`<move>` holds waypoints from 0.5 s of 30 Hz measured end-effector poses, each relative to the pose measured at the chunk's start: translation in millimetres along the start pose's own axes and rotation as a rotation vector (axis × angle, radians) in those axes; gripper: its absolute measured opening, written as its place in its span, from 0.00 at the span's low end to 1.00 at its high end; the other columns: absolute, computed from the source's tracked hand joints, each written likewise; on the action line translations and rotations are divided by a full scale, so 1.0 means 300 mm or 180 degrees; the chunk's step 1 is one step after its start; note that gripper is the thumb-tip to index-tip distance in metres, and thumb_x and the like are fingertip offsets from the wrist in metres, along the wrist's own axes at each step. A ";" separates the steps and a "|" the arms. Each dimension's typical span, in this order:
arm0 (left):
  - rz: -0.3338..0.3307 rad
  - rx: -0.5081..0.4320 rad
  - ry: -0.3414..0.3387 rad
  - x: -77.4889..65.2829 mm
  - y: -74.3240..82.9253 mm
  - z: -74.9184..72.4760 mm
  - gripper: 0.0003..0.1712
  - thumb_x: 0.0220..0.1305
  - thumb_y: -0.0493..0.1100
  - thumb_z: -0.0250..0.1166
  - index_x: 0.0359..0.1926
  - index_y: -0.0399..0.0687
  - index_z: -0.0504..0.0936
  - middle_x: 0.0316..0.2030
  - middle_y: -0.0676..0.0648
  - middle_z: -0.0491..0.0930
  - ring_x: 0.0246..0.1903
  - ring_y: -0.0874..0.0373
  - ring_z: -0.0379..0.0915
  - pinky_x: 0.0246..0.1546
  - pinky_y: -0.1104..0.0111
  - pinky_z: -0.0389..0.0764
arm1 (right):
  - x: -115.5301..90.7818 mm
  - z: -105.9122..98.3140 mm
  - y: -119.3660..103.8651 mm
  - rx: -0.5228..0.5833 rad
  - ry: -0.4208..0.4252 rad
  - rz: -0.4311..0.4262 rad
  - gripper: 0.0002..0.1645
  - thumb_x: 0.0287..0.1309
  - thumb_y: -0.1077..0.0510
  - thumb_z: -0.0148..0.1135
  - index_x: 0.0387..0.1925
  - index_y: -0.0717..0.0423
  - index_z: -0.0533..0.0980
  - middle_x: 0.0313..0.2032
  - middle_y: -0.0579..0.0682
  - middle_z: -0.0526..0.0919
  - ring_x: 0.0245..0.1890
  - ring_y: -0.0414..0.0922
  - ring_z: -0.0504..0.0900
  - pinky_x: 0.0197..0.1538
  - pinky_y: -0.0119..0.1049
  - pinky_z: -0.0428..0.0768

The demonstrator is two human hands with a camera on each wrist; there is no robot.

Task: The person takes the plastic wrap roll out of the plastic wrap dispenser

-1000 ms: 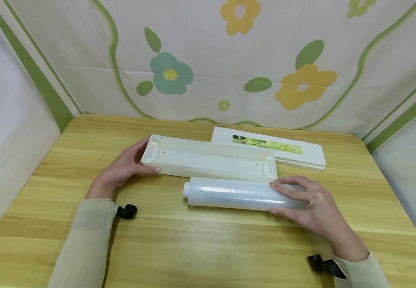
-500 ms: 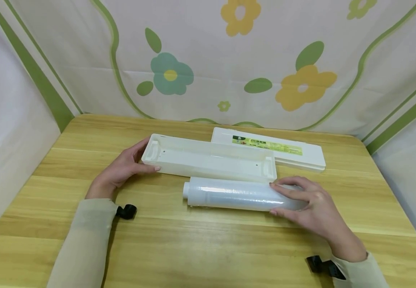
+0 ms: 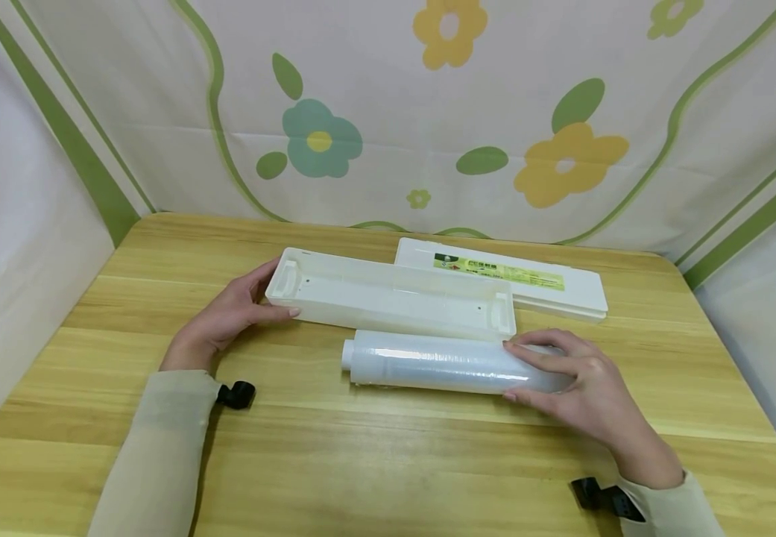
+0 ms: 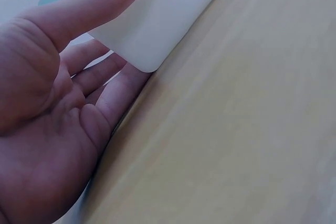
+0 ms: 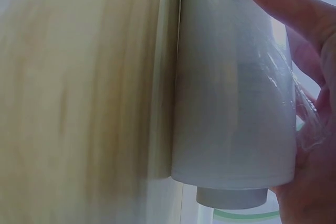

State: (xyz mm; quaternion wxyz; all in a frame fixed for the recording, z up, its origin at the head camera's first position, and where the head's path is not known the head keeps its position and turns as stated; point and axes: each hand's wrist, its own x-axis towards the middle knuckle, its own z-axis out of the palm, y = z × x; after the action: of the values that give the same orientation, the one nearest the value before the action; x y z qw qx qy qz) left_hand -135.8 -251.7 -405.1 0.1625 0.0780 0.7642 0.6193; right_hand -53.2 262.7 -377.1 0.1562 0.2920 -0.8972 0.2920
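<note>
A long white plastic box (image 3: 388, 294) lies open side up on the table, its inside bare. My left hand (image 3: 229, 313) grips its left end, thumb on the near wall and fingers around the far side; the left wrist view shows the thumb against the box's corner (image 4: 152, 40). Just in front lies a roll of cling film (image 3: 428, 362), its core poking out at the left. My right hand (image 3: 582, 380) holds the roll's right end, thumb in front and fingers over the top. In the right wrist view the film roll (image 5: 231, 93) rests on the table with a loose wrinkled film edge near the palm.
Behind the box, toward the right, lies a flat white lid (image 3: 582, 287) with a green and yellow label. The wooden table (image 3: 374, 455) ends at a flower-patterned cloth (image 3: 388, 112) at the back.
Both hands keep their holds. The left end of the box has tipped or shifted very slightly; the roll and lid stay where they were.
</note>
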 end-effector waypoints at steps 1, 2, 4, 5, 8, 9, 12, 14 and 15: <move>-0.0003 -0.0002 0.0002 0.000 0.001 0.000 0.58 0.66 0.38 0.78 0.86 0.67 0.54 0.82 0.48 0.61 0.72 0.54 0.64 0.62 0.78 0.74 | 0.000 0.000 -0.001 -0.0002 0.0001 -0.0001 0.45 0.27 0.58 0.94 0.57 0.40 0.90 0.54 0.42 0.89 0.57 0.38 0.83 0.56 0.20 0.71; -0.0001 0.0006 -0.0002 -0.001 0.001 0.000 0.58 0.66 0.38 0.78 0.87 0.67 0.54 0.82 0.48 0.61 0.72 0.54 0.64 0.62 0.78 0.74 | 0.000 0.000 -0.001 -0.0005 0.0000 0.0001 0.45 0.27 0.58 0.94 0.57 0.40 0.90 0.54 0.42 0.89 0.57 0.38 0.83 0.56 0.20 0.71; -0.0016 -0.0008 0.0015 -0.002 0.003 0.001 0.57 0.66 0.38 0.78 0.86 0.68 0.55 0.82 0.49 0.61 0.72 0.54 0.64 0.62 0.78 0.74 | 0.000 0.000 -0.002 -0.0018 0.0001 -0.0001 0.45 0.28 0.58 0.94 0.57 0.40 0.90 0.54 0.42 0.89 0.57 0.38 0.83 0.55 0.21 0.71; -0.0023 -0.0007 0.0020 -0.002 0.003 0.001 0.57 0.66 0.38 0.78 0.86 0.68 0.55 0.82 0.49 0.61 0.72 0.54 0.64 0.62 0.78 0.73 | 0.001 0.000 -0.002 -0.0020 0.0000 -0.0002 0.45 0.28 0.58 0.94 0.57 0.40 0.90 0.54 0.42 0.89 0.57 0.38 0.83 0.55 0.21 0.71; -0.0046 0.0011 0.0034 -0.001 0.004 0.001 0.58 0.65 0.39 0.78 0.86 0.68 0.56 0.82 0.49 0.61 0.73 0.54 0.63 0.63 0.79 0.73 | 0.001 -0.002 -0.001 -0.0030 -0.0009 -0.0005 0.45 0.28 0.58 0.94 0.57 0.40 0.90 0.55 0.42 0.89 0.57 0.39 0.83 0.55 0.23 0.72; -0.0064 0.0003 0.0047 0.000 0.003 0.001 0.58 0.65 0.39 0.79 0.86 0.69 0.56 0.82 0.50 0.61 0.73 0.54 0.63 0.63 0.79 0.73 | 0.001 -0.002 -0.001 -0.0035 -0.0009 -0.0008 0.45 0.28 0.58 0.94 0.57 0.40 0.90 0.55 0.42 0.89 0.57 0.40 0.83 0.55 0.24 0.72; -0.0082 0.0002 0.0052 0.002 0.002 0.002 0.58 0.65 0.38 0.79 0.86 0.69 0.56 0.81 0.51 0.62 0.73 0.54 0.63 0.62 0.79 0.73 | 0.000 -0.002 0.000 -0.0041 -0.0011 -0.0011 0.45 0.28 0.58 0.94 0.57 0.40 0.90 0.55 0.42 0.89 0.57 0.40 0.83 0.55 0.26 0.73; -0.0095 -0.0020 0.0066 0.003 0.000 0.002 0.58 0.64 0.38 0.79 0.86 0.70 0.57 0.81 0.52 0.62 0.73 0.54 0.63 0.62 0.78 0.73 | -0.001 -0.002 0.001 -0.0043 -0.0011 -0.0009 0.45 0.28 0.58 0.94 0.57 0.40 0.89 0.55 0.42 0.89 0.57 0.40 0.83 0.55 0.26 0.73; -0.0098 -0.0025 0.0070 0.003 0.000 0.002 0.58 0.64 0.38 0.79 0.86 0.70 0.57 0.81 0.52 0.63 0.73 0.54 0.63 0.62 0.78 0.73 | -0.001 -0.002 0.001 -0.0043 -0.0011 -0.0009 0.45 0.28 0.58 0.94 0.57 0.40 0.89 0.55 0.42 0.89 0.56 0.40 0.83 0.55 0.26 0.73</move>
State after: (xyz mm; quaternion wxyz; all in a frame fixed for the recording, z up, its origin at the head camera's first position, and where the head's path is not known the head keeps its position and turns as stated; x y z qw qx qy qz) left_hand -136.5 -250.9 -405.4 0.1639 0.0588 0.7646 0.6206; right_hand -53.2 263.4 -377.0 0.1570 0.2927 -0.8990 0.2853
